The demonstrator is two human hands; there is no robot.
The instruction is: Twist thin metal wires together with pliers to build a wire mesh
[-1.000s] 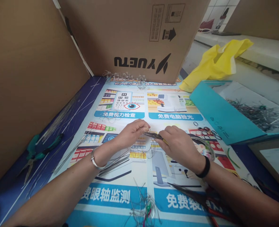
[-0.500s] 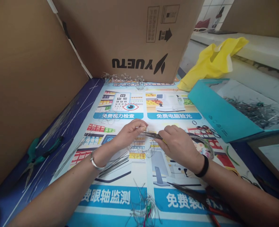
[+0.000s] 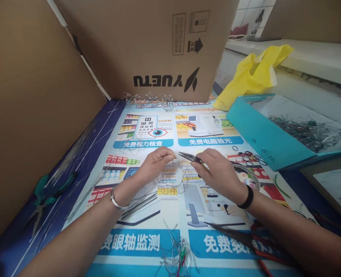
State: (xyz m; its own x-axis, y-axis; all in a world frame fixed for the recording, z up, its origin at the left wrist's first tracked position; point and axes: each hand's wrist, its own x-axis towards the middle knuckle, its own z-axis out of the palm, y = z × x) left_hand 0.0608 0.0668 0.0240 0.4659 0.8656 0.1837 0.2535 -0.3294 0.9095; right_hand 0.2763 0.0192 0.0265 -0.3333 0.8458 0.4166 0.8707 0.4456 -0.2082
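Note:
My left hand (image 3: 159,162) is closed in a pinch on a thin wire (image 3: 184,177), whose loose loops hang below the fingers over the printed sheet. In my right hand (image 3: 215,167) is a pair of needle-nose pliers (image 3: 189,157), pointing left with the jaws slightly apart. The plier tips are a short gap from my left fingertips. Below my left wrist lies a bundle of straight wires (image 3: 140,202). A tangle of cut wire pieces (image 3: 179,254) with green and red bits lies at the near edge.
Teal-handled pliers (image 3: 43,196) and long wires are at the left. Red-handled scissors (image 3: 239,238) lie under my right forearm. A blue box (image 3: 254,134) of wire pieces, black rings (image 3: 248,154) and a yellow bag (image 3: 251,77) are at the right. Cardboard (image 3: 159,46) walls the back.
The pliers have come away from my left fingertips, and their jaws have parted slightly. My left hand stays pinched in nearly the same spot. The whole view has shifted a little.

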